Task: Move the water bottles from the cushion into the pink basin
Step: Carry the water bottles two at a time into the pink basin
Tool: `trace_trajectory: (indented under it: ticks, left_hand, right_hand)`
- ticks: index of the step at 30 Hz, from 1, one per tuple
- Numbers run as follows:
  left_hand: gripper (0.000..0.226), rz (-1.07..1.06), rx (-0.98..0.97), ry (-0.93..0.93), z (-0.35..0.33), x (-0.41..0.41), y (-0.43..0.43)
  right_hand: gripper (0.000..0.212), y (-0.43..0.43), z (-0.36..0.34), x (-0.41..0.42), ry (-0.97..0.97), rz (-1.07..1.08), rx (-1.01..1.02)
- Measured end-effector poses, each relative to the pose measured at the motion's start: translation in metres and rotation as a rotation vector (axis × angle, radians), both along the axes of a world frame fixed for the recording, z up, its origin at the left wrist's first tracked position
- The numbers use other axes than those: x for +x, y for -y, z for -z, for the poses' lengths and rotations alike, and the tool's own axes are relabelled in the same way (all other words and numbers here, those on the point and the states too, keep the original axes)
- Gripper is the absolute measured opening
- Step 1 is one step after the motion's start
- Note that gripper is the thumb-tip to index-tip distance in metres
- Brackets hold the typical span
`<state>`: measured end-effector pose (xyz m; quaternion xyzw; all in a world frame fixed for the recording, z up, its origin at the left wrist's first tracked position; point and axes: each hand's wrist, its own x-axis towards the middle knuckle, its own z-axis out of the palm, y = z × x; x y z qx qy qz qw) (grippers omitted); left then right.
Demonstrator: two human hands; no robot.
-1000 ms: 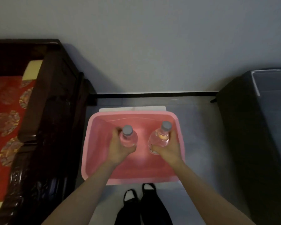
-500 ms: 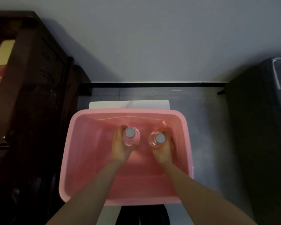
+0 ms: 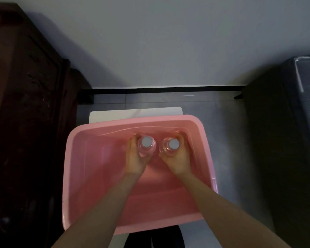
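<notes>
Two clear water bottles with grey caps stand upright side by side inside the pink basin (image 3: 79, 158), towards its far wall. My left hand (image 3: 135, 161) is wrapped around the left bottle (image 3: 146, 146). My right hand (image 3: 177, 161) is wrapped around the right bottle (image 3: 170, 148). I look straight down on both caps, so the bottles' lower parts are hidden. The cushion is out of view.
The basin rests on a white board (image 3: 132, 112) on the grey floor. A dark carved wooden piece of furniture (image 3: 29, 113) stands close on the left, a dark grey bin (image 3: 284, 131) on the right, and a pale wall with a black skirting behind.
Both hands have lowered the bottles from above the rim down into the basin. My head has moved in over the basin, and the red cushion has left the view.
</notes>
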<state>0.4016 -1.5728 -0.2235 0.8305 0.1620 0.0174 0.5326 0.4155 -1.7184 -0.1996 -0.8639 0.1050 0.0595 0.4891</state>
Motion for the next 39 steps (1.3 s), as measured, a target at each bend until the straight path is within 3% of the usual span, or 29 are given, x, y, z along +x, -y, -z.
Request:
trace_trajectory:
  ticks: [2,4,6,8,16,23,28,33,39]
  left_hand:
    - [0.068,0.007,0.012,-0.018,-0.004,0.0,-0.001]
    - [0.074,0.021,0.02,-0.039,-0.009,-0.001,-0.004]
    - [0.066,0.053,0.032,-0.027,-0.016,-0.004,-0.009]
    - [0.058,0.068,0.017,-0.029,-0.022,-0.005,-0.013]
    - [0.049,0.067,0.018,-0.008,-0.03,0.005,0.004]
    - [0.049,0.079,-0.034,-0.009,-0.021,0.002,0.019]
    - [0.067,0.156,-0.061,-0.097,-0.024,0.001,0.014]
    - [0.089,0.262,0.016,-0.242,-0.064,0.008,-0.008]
    - [0.069,0.26,0.19,-0.154,-0.157,0.003,-0.062]
  right_hand:
    - [0.064,0.0,-0.011,0.0,0.035,-0.013,-0.068]
    - [0.041,0.0,-0.022,0.0,0.106,-0.064,-0.17]
    - [0.019,0.001,-0.032,0.003,0.097,-0.131,-0.245]
    - [0.015,0.002,-0.039,0.008,0.043,-0.177,-0.281]
    - [0.017,0.006,-0.059,0.018,0.085,-0.176,-0.402]
    - [0.018,0.01,-0.055,0.02,0.046,-0.189,-0.371]
    - [0.038,0.011,-0.064,0.014,0.033,-0.237,-0.362]
    - [0.042,0.024,-0.107,0.008,0.151,-0.171,-0.313]
    - [0.041,0.016,-0.187,0.029,0.252,-0.214,-0.316]
